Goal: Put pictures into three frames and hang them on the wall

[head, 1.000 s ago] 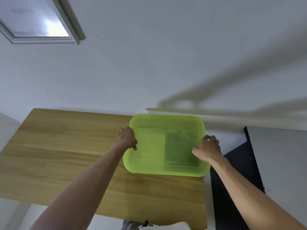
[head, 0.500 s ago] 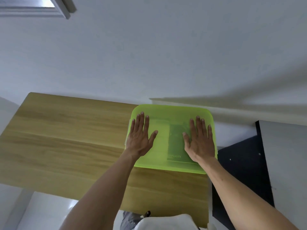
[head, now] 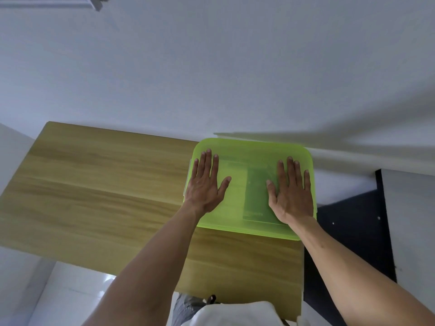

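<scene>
1. Head view: green translucent lidded box (head: 249,161) at right end of wooden worktop (head: 94,184), against white wall (head: 235,67).
2. Left hand (head: 204,184) flat on lid, fingers straight, grasping nothing.
3. Right hand (head: 292,191) likewise flat on lid.
4. Contents dimly visible through lid: dark flat rectangle (head: 255,196); kind cannot be told.
5. Picture frame corner (head: 47,2) on wall, top left.

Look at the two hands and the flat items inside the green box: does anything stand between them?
Yes. The translucent green lid is on the box, and both the left hand and right hand lie flat on it. The flat items show dimly beneath, so the lid must come off first.
</scene>
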